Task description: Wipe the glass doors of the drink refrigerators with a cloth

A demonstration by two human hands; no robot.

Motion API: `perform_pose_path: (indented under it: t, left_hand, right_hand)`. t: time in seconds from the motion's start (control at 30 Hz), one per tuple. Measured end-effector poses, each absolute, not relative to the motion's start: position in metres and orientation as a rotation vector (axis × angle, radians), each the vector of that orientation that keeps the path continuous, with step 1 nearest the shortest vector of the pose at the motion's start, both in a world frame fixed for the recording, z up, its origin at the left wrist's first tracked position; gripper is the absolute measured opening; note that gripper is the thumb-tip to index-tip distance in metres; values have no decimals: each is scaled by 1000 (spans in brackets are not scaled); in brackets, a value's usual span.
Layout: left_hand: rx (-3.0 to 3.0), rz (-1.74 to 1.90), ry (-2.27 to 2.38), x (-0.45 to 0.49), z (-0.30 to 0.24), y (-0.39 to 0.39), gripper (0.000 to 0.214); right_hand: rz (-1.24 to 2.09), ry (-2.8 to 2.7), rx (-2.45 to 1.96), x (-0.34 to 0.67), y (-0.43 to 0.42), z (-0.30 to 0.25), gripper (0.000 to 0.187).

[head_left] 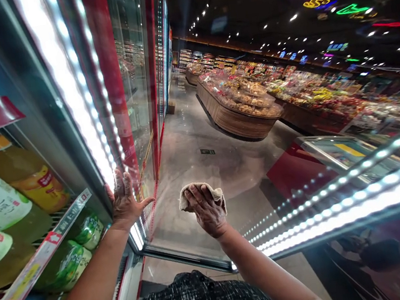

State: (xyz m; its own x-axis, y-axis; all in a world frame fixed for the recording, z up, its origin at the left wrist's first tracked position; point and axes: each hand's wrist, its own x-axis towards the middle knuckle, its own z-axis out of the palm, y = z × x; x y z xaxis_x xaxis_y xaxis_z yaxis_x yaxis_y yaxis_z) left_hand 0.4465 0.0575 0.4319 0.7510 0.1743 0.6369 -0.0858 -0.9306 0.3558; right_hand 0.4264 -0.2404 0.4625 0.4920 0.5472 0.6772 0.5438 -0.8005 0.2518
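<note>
My right hand (207,210) presses a crumpled beige cloth (199,193) against the inside of an open glass cooler door (248,173). The fingers are curled over the cloth. My left hand (124,200) lies flat with fingers spread on the lit edge of the cooler frame (76,103), beside the door's hinge side. It holds nothing.
Bottles of yellow and green drinks (20,182) stand on cooler shelves with price tags (44,243) at left. More cooler doors run ahead along the aisle. Wooden display islands (243,113) piled with packaged food stand across the grey floor. LED strips (342,199) reflect in the glass.
</note>
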Motion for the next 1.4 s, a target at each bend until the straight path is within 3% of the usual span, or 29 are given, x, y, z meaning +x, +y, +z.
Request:
perform_pose_path:
  t: [0.13, 0.33, 0.5, 0.6, 0.8, 1.03, 1.2, 1.4]
  left_hand:
    - [2604, 1017, 16, 448, 429, 60, 132]
    - [2614, 983, -12, 451, 424, 65, 137]
    - [2629, 948, 7, 451, 422, 66, 141]
    - [2610, 978, -9, 451, 419, 67, 139]
    - [2602, 1012, -10, 451, 418, 65, 128]
    - [2623, 979, -41, 449, 419, 70, 115]
    - [2628, 1010, -81, 450, 414, 75, 115]
    - [2629, 1035, -91, 449, 415, 75, 116]
  right_hand:
    - [1151, 979, 2744, 424, -242, 461, 57]
    - [1323, 890, 2760, 431, -224, 465, 59]
    - [1160, 982, 2740, 431, -216, 455, 60]
    - [1067, 998, 2762, 431, -215, 461, 63]
    - [1213, 950, 2735, 439, -195, 473, 62]
    - [983, 1156, 2745, 442, -188, 463, 71]
    - [1033, 1040, 2820, 446, -173, 473, 72]
    - [901, 1350, 2694, 450, -162, 471, 67]
